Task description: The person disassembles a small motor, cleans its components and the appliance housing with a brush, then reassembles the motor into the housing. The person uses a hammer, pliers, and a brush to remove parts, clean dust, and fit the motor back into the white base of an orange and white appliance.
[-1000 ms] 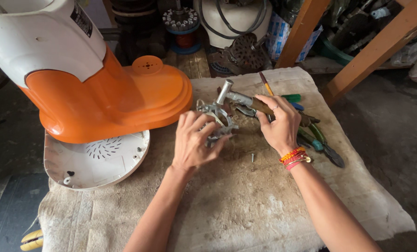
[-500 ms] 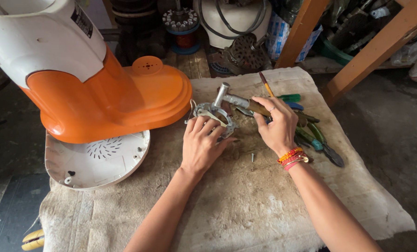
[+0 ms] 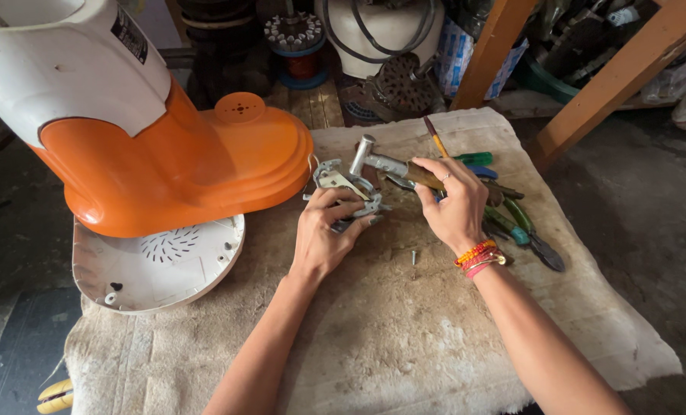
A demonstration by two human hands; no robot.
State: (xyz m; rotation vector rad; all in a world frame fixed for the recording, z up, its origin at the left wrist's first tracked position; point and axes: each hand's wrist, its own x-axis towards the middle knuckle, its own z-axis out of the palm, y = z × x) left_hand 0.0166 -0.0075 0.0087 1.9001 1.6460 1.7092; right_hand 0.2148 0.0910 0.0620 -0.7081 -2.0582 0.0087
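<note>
My left hand [image 3: 324,234] grips a small grey metal bracket part [image 3: 341,184] on the pale fleece mat [image 3: 404,338], just right of the orange appliance base [image 3: 204,173]. My right hand [image 3: 454,204], with beaded bracelets at the wrist, rests over a pile of hand tools, its fingers closed on the wooden handle of a small hammer [image 3: 381,163] whose metal head points to the upper left. A loose screw [image 3: 413,256] lies on the mat between my wrists.
A white detached base cover [image 3: 154,265] lies under the orange and white appliance at left. Green-handled pliers [image 3: 523,230] and screwdrivers [image 3: 466,159] lie right of my right hand. Wooden frame legs [image 3: 496,46] and clutter stand behind the mat.
My left hand has slid up and leftward with the metal bracket toward the orange base. My right hand has stayed on the hammer handle.
</note>
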